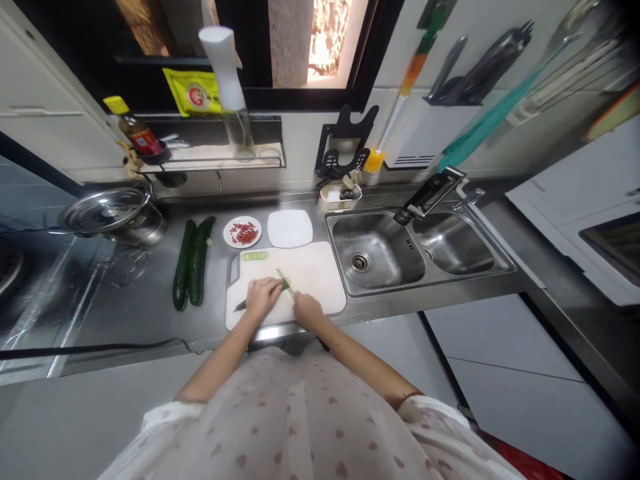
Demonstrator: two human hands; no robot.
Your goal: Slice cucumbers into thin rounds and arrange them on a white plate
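Note:
On the white cutting board, my left hand is closed on a short green piece of cucumber. My right hand grips a knife, its narrow blade angled away from me against the cucumber piece. A dark, pointed thing sticks out to the left from beneath my left hand; its kind is unclear. Several thin cucumber slices lie overlapped in a row at the board's far left. Two whole cucumbers rest side by side on the counter left of the board.
Behind the board are a small plate of chopped red bits and a white square plate. A double sink with a faucet adjoins on the right. A lidded steel pot stands left. Above hangs a shelf holding bottles.

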